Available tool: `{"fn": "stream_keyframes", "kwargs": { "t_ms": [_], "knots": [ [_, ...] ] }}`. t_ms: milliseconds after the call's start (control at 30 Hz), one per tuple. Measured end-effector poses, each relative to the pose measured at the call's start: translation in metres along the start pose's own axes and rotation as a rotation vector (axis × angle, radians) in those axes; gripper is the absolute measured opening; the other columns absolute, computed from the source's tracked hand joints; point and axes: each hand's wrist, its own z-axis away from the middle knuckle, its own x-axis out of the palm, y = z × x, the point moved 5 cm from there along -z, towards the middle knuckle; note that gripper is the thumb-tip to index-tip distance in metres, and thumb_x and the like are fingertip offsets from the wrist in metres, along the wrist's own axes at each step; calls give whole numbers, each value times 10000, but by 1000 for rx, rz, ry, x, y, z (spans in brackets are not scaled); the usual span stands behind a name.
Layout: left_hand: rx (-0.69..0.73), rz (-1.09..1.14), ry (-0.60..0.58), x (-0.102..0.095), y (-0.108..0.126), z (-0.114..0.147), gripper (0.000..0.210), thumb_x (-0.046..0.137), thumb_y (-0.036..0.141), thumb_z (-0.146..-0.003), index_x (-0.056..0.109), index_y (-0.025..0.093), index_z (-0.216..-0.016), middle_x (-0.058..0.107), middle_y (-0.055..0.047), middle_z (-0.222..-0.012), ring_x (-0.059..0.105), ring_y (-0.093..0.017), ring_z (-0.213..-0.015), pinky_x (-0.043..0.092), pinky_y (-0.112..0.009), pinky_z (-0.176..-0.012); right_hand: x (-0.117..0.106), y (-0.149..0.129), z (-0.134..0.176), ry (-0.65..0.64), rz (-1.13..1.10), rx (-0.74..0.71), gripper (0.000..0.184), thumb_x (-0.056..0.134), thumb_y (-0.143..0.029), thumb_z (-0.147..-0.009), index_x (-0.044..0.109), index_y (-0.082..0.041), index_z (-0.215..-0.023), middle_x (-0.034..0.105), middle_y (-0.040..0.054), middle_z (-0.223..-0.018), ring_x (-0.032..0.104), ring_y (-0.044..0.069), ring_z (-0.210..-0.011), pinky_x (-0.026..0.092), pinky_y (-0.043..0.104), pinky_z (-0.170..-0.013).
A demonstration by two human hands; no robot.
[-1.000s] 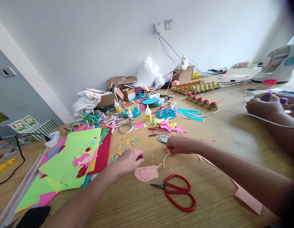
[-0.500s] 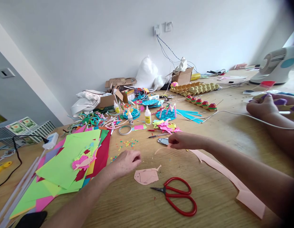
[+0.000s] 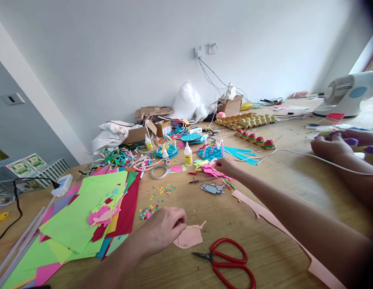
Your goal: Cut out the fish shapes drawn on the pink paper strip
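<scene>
Pink paper fish sits partly behind the curled left hand, perhaps being steadied, scissors handy beside; right hand bunches narrow at scraps; can't tell if either grips anything

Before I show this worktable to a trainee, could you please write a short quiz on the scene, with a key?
1. Short answer: Which cutout does the left hand partly cover in this view?
2. True or false: The red-handled scissors are in the right hand.
3. Fill in the missing word: The wide flat strips fanned out beyond the right hand are ____ in colour.

Key:
1. The peach fish-shaped paper cutout.
2. False; the scissors lie on the wooden table.
3. Blue.
</scene>
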Motion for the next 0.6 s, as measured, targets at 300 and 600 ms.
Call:
{"fn": "stream_keyframes", "kwargs": {
  "t_ms": [300,600],
  "knots": [
    [-15,-52,105,-6,-12,-1,161,416,162,-802,498,186,-665,584,-7,-745,514,-127,-685,332,-233,-611,-26,-10,15,97,87,-5,254,511,-304,-911,584,-165,-1110,597,81,-1144,596,194,-958,502,385,-812],
    [-46,-162,-111,5,-25,6,247,500,255,-805,570,207,-1037,596,-58,-1088,553,-211,-991,396,-288,-789,6,-87,167,-305,135,-597,110,588,-189,-721,688,-218,-685,708,68,-724,627,194,-635,332,267,-522]
  ]
}}
